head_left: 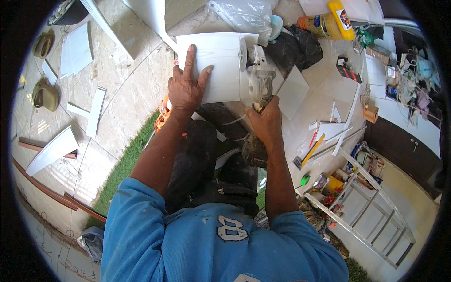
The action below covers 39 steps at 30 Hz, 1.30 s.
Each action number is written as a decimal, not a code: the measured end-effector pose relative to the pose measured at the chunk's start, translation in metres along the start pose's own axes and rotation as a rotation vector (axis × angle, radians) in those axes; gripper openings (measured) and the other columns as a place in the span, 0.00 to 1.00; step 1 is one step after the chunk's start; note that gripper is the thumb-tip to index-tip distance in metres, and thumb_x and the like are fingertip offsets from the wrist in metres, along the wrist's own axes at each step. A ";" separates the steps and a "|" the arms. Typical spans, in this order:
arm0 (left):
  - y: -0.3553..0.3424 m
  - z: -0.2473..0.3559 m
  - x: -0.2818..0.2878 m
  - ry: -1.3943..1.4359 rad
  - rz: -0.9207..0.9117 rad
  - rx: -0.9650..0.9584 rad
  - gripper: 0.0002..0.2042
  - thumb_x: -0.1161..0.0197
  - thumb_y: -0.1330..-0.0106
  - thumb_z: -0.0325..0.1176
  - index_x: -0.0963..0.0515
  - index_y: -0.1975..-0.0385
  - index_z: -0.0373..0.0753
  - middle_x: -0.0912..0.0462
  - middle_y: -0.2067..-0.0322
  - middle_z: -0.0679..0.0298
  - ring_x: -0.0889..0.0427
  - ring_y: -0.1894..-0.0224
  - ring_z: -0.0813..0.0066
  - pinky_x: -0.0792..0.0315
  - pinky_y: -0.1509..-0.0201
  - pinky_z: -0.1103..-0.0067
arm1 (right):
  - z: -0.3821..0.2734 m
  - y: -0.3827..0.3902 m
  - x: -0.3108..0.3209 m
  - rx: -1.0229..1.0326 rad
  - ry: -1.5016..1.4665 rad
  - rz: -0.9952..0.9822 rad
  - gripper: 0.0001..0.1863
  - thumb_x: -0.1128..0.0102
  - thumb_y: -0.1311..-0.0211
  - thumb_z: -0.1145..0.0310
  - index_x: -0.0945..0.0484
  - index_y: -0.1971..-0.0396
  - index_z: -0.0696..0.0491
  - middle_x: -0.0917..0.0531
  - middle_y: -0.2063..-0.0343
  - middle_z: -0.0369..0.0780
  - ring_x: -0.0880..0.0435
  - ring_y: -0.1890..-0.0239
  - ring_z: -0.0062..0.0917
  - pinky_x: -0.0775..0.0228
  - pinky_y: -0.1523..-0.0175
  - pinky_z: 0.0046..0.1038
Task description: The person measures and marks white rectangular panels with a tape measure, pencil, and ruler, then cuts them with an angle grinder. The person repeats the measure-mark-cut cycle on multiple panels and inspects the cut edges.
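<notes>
Stone floor littered with offcuts; left hand (186, 89) presses open fingers flat on white tile (213, 66), right hand (267, 123) fingers gripping angle grinder (259, 77) at its right edge.

The white tile (213, 66) leaves open room along its near edge. Its right side is blocked by the angle grinder (258, 77), with black bags (298, 47) just behind it. Left of the tile, bare stone floor (127, 89) lies open, with offcut strips (96, 110) farther out.
</notes>
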<state>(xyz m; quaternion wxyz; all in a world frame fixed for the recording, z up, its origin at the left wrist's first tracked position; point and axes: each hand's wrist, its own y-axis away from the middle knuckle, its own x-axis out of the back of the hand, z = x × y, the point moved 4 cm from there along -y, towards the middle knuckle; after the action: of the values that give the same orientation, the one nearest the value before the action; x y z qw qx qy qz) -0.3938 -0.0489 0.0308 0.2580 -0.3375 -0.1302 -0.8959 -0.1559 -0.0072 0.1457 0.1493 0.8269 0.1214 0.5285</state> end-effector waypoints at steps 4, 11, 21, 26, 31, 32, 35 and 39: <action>0.000 -0.002 -0.002 0.011 -0.012 0.010 0.42 0.35 0.26 0.63 0.44 0.15 0.66 0.21 0.56 0.40 0.14 0.61 0.39 0.20 0.51 0.52 | -0.002 -0.004 0.000 -0.001 -0.007 -0.009 0.34 0.22 0.41 0.65 0.32 0.46 0.69 0.15 0.54 0.65 0.13 0.50 0.61 0.22 0.42 0.50; 0.000 -0.001 0.000 0.018 -0.007 -0.004 0.41 0.34 0.25 0.60 0.44 0.15 0.64 0.21 0.57 0.41 0.13 0.59 0.39 0.18 0.52 0.52 | -0.006 -0.010 0.000 0.001 0.000 -0.008 0.34 0.23 0.41 0.65 0.32 0.45 0.69 0.16 0.52 0.65 0.13 0.49 0.60 0.22 0.42 0.49; 0.000 -0.001 0.000 0.008 -0.016 -0.005 0.41 0.34 0.25 0.59 0.44 0.15 0.64 0.21 0.57 0.41 0.14 0.60 0.40 0.19 0.53 0.52 | -0.007 -0.019 -0.001 0.015 -0.014 -0.017 0.35 0.22 0.41 0.66 0.32 0.43 0.70 0.16 0.52 0.64 0.12 0.49 0.57 0.22 0.41 0.48; 0.001 0.000 0.000 0.007 -0.017 -0.012 0.41 0.34 0.25 0.60 0.44 0.15 0.64 0.21 0.57 0.41 0.13 0.60 0.40 0.19 0.53 0.52 | -0.012 -0.020 0.002 0.006 -0.009 -0.027 0.35 0.22 0.41 0.66 0.33 0.43 0.70 0.16 0.52 0.65 0.13 0.49 0.58 0.22 0.41 0.49; 0.001 -0.002 -0.001 0.010 -0.023 -0.009 0.42 0.34 0.25 0.60 0.45 0.15 0.64 0.21 0.57 0.42 0.14 0.60 0.40 0.19 0.53 0.52 | -0.010 -0.025 0.004 0.056 -0.002 0.006 0.34 0.23 0.42 0.68 0.32 0.44 0.70 0.16 0.55 0.64 0.12 0.52 0.57 0.21 0.44 0.48; 0.001 -0.002 -0.002 0.010 -0.026 -0.008 0.42 0.34 0.25 0.59 0.45 0.15 0.64 0.21 0.57 0.42 0.14 0.59 0.40 0.19 0.52 0.52 | -0.009 -0.027 0.003 0.078 0.002 0.018 0.34 0.24 0.42 0.68 0.32 0.44 0.70 0.15 0.57 0.63 0.12 0.54 0.56 0.20 0.47 0.47; 0.002 -0.003 -0.004 0.005 -0.029 0.025 0.42 0.37 0.27 0.66 0.44 0.16 0.68 0.22 0.57 0.43 0.16 0.61 0.43 0.22 0.49 0.54 | -0.003 -0.036 -0.001 0.027 -0.004 0.013 0.32 0.23 0.42 0.68 0.31 0.46 0.69 0.15 0.65 0.54 0.11 0.68 0.42 0.18 0.61 0.40; 0.004 -0.001 -0.005 -0.015 0.007 0.000 0.41 0.34 0.26 0.61 0.44 0.16 0.67 0.20 0.54 0.40 0.14 0.55 0.39 0.21 0.47 0.52 | -0.004 -0.045 0.005 0.050 -0.241 -0.038 0.28 0.22 0.40 0.66 0.28 0.49 0.65 0.15 0.68 0.46 0.15 0.77 0.30 0.21 0.70 0.35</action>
<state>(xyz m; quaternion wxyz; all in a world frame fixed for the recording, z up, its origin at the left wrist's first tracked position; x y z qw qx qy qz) -0.3891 -0.0513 0.0271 0.2602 -0.3448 -0.1312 -0.8923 -0.1596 0.0371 0.1343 0.1523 0.8854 0.1315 0.4190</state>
